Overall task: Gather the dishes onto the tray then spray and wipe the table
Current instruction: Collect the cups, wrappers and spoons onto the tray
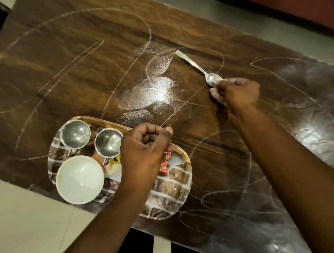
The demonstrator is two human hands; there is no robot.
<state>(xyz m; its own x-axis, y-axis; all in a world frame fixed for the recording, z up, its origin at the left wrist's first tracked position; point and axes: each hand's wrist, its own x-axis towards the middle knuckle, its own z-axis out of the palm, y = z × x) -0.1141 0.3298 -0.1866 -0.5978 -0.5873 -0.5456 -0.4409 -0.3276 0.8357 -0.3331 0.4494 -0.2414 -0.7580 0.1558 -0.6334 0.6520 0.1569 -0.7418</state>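
My right fingers (pixel 224 85) pinch the spoon (pixel 211 79) by its bowl on the desk (pixel 66 65); my left fingers (pixel 141 133) are curled tight, empty, over the tray (pixel 176 190).

A dining spot: wood-grain table (pixel 66 65), steel cups (pixel 75 133) on a tray (pixel 176 188), tiled floor (pixel 21 214).
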